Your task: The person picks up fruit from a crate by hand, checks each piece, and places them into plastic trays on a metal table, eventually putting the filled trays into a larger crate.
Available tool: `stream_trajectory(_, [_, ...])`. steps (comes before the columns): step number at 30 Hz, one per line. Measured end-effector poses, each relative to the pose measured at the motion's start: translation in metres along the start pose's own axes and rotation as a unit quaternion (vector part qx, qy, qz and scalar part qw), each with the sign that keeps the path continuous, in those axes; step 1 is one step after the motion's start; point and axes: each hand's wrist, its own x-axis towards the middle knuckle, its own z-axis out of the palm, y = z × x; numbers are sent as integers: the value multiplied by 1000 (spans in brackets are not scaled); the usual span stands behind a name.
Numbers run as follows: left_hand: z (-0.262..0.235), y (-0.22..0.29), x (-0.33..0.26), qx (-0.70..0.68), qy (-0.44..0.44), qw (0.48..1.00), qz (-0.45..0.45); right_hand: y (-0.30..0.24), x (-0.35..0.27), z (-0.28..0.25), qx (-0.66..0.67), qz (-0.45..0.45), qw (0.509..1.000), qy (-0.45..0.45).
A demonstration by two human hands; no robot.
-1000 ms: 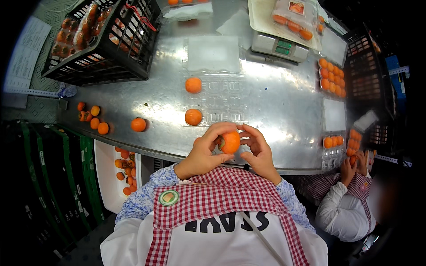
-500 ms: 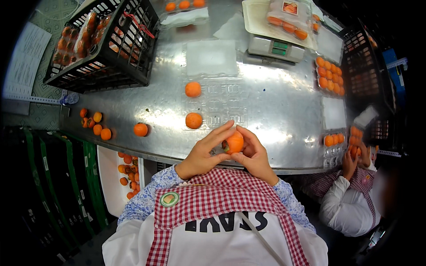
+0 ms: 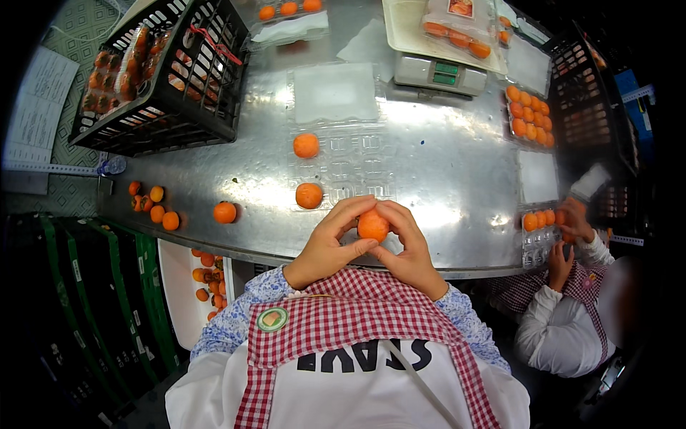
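Observation:
Between both hands, close to the table's near edge, I hold an orange persimmon (image 3: 373, 226). My left hand (image 3: 332, 239) has its fingers curved over the left side of the fruit. On the right side, the fingers and thumb of my right hand (image 3: 404, 247) close round it. Just beyond my fingertips lies a clear plastic tray (image 3: 350, 168) with moulded hollows. Two persimmons sit in its left column, a near persimmon (image 3: 309, 195) and a farther persimmon (image 3: 306, 145). A white pad (image 3: 334, 93) covers the tray's opened far half.
A loose persimmon (image 3: 224, 212) and several others (image 3: 157, 213) lie to the left. A black crate (image 3: 193, 100) of packed fruit stands behind them, a white bin (image 3: 175, 286) below. A scale (image 3: 443, 74) stands far right. A co-worker's hands (image 3: 561, 264) fill another tray (image 3: 536, 243).
The persimmon in my hands has turned: its green leafy top, seen before at the left, is now hidden. The co-worker's one hand has reached farther over their tray.

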Motion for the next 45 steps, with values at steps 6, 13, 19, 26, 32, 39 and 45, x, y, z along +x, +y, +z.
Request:
stream_trajectory(6, [5, 2, -1, -79, 52, 995, -42, 1, 2, -1, -17, -16, 1000, -16])
stream_trajectory(13, [4, 12, 1, -56, 134, 976, -160, 3, -2, 5, 30, 26, 999, -33])
stream_trajectory(19, [2, 6, 0, -100, 197, 963, -157, 5, -2, 7, 40, 32, 998, -31])
stream_trajectory(26, [1, 7, -6, -298, 54, 927, -219, 0, 3, 9, -29, -2, 999, -26])
stream_trajectory(32, [-1, 3, -8, -346, 11, 913, -214, -7, 11, 17, -131, -39, 991, 3])
stream_trajectory(39, [-2, -4, -14, -296, 20, 930, -218, 5, 19, 26, -84, 77, 990, 79])
stream_trajectory(45, [-7, -2, -15, -351, 8, 914, -203, 4, 25, 12, 31, 249, 959, 129])
